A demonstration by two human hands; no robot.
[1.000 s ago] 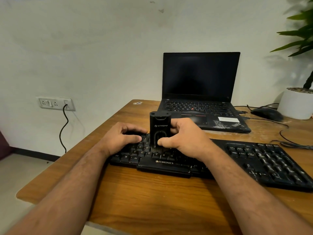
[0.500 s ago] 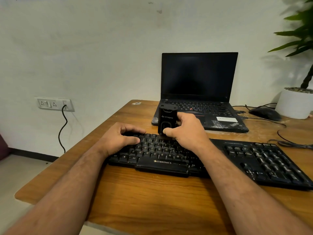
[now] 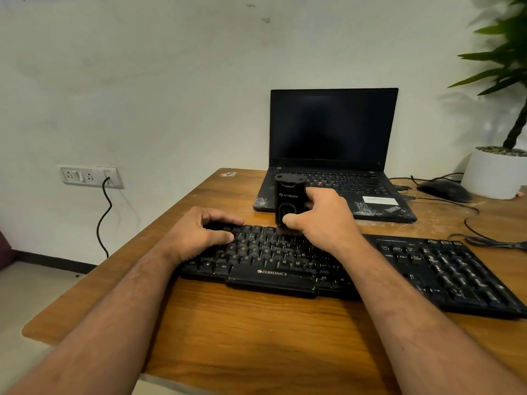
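On the far key rows of the keyboard (image 3: 271,277), about a third of the way in from its left end, the brush (image 3: 289,195) stands upright, a black block with white lettering on its near face and dark bristles at its foot that meet the keys. The right hand (image 3: 325,220) grips it from the right side: the thumb lies across the lower front of the block and the fingers wrap round behind it, hidden from view. The left hand (image 3: 199,235) rests on the left end of the keyboard, fingers curled over the far rows and the thumb laid on the keys; whether they clasp the keyboard's edge I cannot tell. Both forearms are bare and run in from the near corners. The keyboard is black, lies slantwise across a wooden table (image 3: 256,337), and its right end reaches the right edge of the frame. Just behind the brush sits an open laptop (image 3: 330,129), its screen dark and its palm rest scuffed, with a pale label near the right corner. Right of the laptop lies a black mouse (image 3: 443,191), and just beside that stands a white pot (image 3: 493,175) with a green plant (image 3: 507,52). Thin cables (image 3: 470,220) trail over the table between the mouse and the keyboard. A small sticker (image 3: 228,174) marks the table's far left corner. On the wall to the left a socket (image 3: 89,176) holds a black cord (image 3: 104,212) that hangs down towards the floor.
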